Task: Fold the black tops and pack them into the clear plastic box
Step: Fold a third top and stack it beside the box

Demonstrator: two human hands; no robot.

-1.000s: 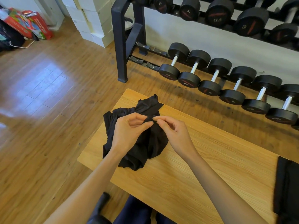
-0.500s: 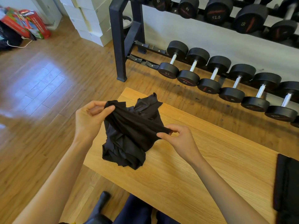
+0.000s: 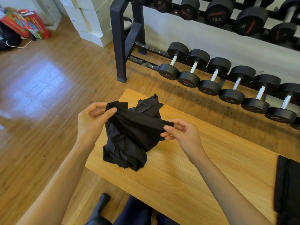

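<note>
A crumpled black top (image 3: 129, 137) lies at the left end of a wooden table (image 3: 203, 168). My left hand (image 3: 92, 120) pinches one end of the top's edge, just past the table's left edge. My right hand (image 3: 183, 135) pinches the other end of that edge over the table. The stretch of cloth between them is pulled taut above the rest of the heap. A second black garment (image 3: 287, 185), laid flat, shows at the table's right edge, partly cut off. No clear plastic box is in view.
A dumbbell rack (image 3: 120, 46) with several dumbbells (image 3: 193, 69) stands behind the table. White boxes (image 3: 90, 18) are stacked at the back left, red bags (image 3: 27, 23) lie further left. My legs (image 3: 138, 213) are under the table's near side.
My hands, close together over the heap a second ago, have pulled apart: the left one went left and up, the right one slightly right, stretching an edge of the top between them.
</note>
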